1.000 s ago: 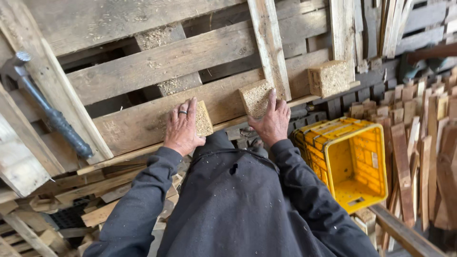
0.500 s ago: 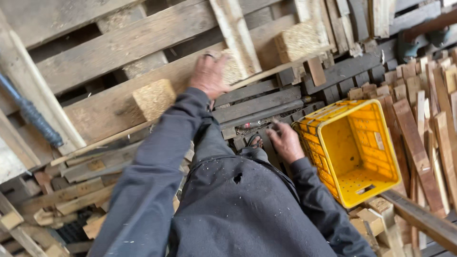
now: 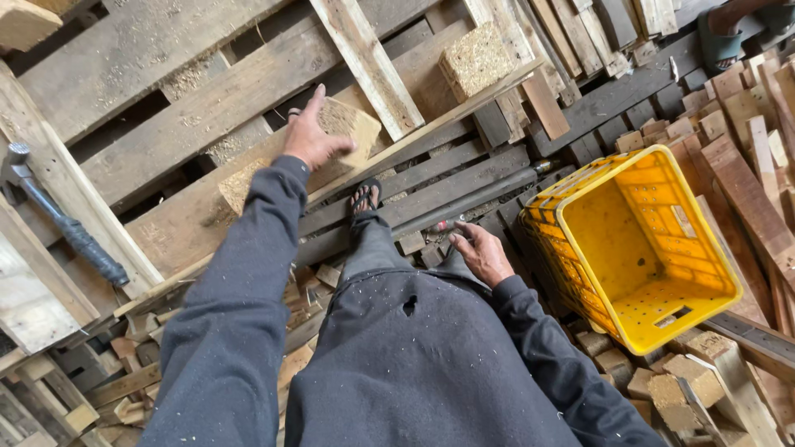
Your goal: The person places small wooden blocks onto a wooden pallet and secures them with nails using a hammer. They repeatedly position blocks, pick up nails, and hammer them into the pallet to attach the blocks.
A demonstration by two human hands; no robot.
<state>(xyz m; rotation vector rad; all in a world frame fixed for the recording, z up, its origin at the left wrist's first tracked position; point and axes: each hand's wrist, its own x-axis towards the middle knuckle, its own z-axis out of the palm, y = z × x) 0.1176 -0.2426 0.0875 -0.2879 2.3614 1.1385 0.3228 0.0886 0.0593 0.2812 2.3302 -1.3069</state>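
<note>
Resting under the left hand, a chipboard block sits fixed to the face of a wooden pallet that leans up in front of the person. The fingers lie flat and loosely spread over the block's near corner, the forefinger stretched out past the others along its top edge; nothing is pinched or gripped. Just beyond the fingertips a pale slat crosses the pallet at a slant, and farther off the same way a second chipboard block stands on the boards. Back toward the wrist, a third block shows its rough end beside the dark sleeve.

The right hand hangs lower, well apart from the left, its fingers slightly curled and spread, holding nothing. Just off its fingertips lies a long dark metal bar among grey boards, with a small reddish piece close to the fingers; I cannot tell whether they touch it. Between the two hands a sandalled foot stands on the planks. To the outer side of the right hand a yellow plastic crate lies tipped, open and bare inside, amid short offcuts of wood. Far beyond the left hand's outer side, a hammer rests against the pallet frame.
</note>
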